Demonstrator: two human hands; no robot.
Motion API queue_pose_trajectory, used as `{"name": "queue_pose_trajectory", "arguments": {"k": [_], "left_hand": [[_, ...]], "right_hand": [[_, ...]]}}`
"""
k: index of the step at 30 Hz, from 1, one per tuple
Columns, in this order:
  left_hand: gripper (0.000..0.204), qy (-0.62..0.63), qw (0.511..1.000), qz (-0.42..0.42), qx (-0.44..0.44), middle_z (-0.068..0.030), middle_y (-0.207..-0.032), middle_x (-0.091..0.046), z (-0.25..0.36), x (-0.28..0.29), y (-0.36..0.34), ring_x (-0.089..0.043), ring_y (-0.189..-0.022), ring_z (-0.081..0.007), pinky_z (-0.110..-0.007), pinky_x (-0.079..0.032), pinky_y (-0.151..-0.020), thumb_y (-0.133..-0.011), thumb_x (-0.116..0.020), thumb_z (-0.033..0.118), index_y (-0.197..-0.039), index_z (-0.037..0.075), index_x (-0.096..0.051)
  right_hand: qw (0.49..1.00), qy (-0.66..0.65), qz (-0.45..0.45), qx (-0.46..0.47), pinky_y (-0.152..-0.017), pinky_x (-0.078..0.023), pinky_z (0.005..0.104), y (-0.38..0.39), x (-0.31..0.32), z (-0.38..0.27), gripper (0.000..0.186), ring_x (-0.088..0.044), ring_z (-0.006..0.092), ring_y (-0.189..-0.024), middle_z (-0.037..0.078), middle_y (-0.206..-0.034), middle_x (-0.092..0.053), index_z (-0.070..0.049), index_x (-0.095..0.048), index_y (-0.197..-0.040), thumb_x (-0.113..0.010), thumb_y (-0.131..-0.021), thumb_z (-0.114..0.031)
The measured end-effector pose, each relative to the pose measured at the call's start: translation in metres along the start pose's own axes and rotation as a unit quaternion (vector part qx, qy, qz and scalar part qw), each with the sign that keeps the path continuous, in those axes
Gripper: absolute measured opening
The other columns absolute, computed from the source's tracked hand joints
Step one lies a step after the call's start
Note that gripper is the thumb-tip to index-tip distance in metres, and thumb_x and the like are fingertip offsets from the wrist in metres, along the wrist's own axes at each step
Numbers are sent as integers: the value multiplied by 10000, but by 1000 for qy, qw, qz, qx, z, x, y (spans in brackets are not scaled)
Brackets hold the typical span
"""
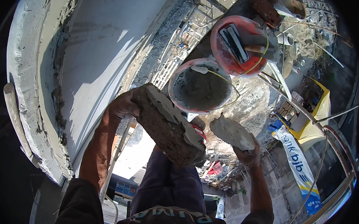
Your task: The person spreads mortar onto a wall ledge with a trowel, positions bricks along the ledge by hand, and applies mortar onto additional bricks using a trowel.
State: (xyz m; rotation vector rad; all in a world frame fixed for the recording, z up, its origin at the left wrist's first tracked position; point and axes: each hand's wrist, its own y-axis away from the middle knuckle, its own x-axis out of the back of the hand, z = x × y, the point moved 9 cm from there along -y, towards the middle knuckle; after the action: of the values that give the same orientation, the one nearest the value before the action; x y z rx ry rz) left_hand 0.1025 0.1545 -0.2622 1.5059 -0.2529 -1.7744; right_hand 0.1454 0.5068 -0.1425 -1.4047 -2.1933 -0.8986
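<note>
My left hand [124,103] is closed around the far left end of a rough brown block [161,133], held in front of my legs. A ridge of wet grey mortar [167,105] lies along its upper edge. My right hand [248,154] grips a trowel [231,133] whose blade is coated with mortar; the handle is hidden in the fingers. The blade is apart from the block, to its right. Beyond both hands stands a bucket [172,87] holding grey mortar, with a yellow cord handle.
Behind it, a red bucket [215,48] holds a black and grey tool [234,42] with a wooden handle. At left runs a wall edge [46,75] with mortar, a wooden strip [16,118] against it. Scaffold pipes [301,108] cross the right, high above the ground; a banner [297,166] hangs there.
</note>
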Motion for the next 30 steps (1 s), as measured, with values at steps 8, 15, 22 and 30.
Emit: {"name": "queue_pose_trajectory", "arguments": {"k": [8,15,22,30], "left_hand": [[970,-10,999,0,39,-122,-1260,-626,-16,-18,-11,-595,-1154,-225,-334,-449,-1027,-494,-877,138,-1364,-38,-487],[893,15,999,0,46,-110,-1219,-650,-24,-4,0,-611,-1131,-215,-346,-458,-1015,-507,-865,141,-1318,-33,-533],[872,27,999,33,4,-96,-1191,-665,-22,15,9,-631,-1088,-217,-346,-486,-976,-514,-862,157,-1310,-7,-547],[765,52,996,49,-60,-125,-1146,-679,-22,41,29,-667,-1037,-266,-416,-537,-911,-560,-826,115,-1268,4,-561]], "right_hand": [[993,53,-103,-19,-582,-502,376,-93,-18,-57,282,-635,260,-680,88,-839,-620,-54,-638,-972,-794,-738,-65],[992,43,-109,41,-578,-517,384,-68,-27,-39,325,-653,290,-692,95,-830,-634,-69,-638,-987,-806,-709,-63],[994,35,-81,65,-553,-524,385,-39,-7,-43,376,-652,282,-691,69,-787,-625,-109,-564,-922,-822,-656,-49],[996,52,-71,24,-594,-527,396,6,14,-17,310,-652,292,-715,79,-817,-635,-95,-633,-932,-807,-676,-78]]}}
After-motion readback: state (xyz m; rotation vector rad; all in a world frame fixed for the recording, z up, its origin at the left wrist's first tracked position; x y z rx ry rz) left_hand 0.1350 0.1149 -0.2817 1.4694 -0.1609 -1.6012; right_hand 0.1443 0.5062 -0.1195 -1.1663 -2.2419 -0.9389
